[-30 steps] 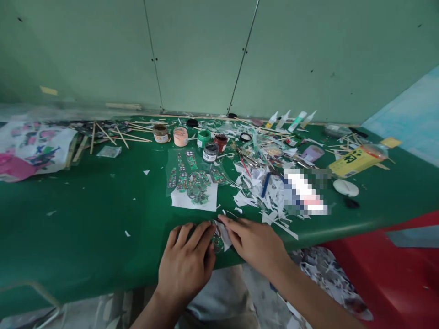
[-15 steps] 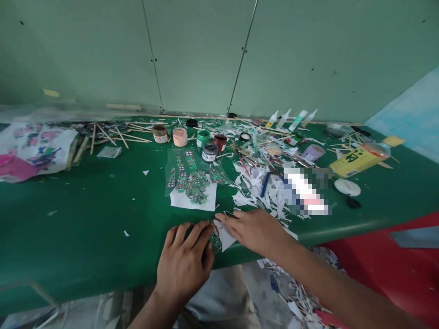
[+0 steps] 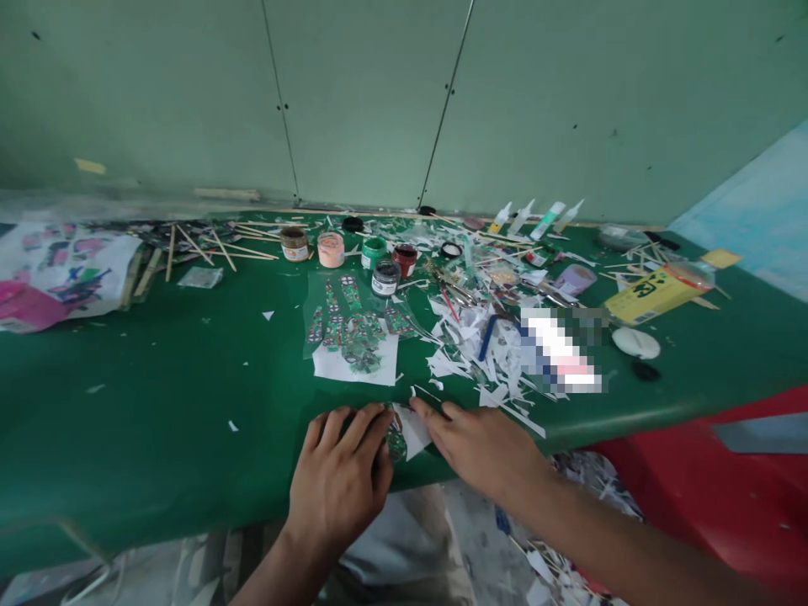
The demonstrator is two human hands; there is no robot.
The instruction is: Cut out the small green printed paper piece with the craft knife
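At the near edge of the green table (image 3: 157,396), my left hand (image 3: 341,480) lies palm down, fingers stretched forward and pressing on a small printed paper cut-out (image 3: 404,431). My right hand (image 3: 483,450) rests just right of it, fingers extended, fingertips touching the white edge of the same cut-out. The piece shows green and dark print on white paper and is partly hidden under both hands. Beyond them lies a white sheet with more green printed cut-outs (image 3: 353,337) under clear film.
Several small paint jars (image 3: 386,278) stand mid-table. A heap of white paper scraps (image 3: 480,337), sticks, tools and glue tubes (image 3: 536,220) covers the right. A yellow box (image 3: 653,293) lies far right, printed sheets (image 3: 56,269) far left. A red chair (image 3: 694,488) stands below right.
My right hand slid forward over the scraps, then came back a little toward me. My left hand stayed pressed on the cut-out.
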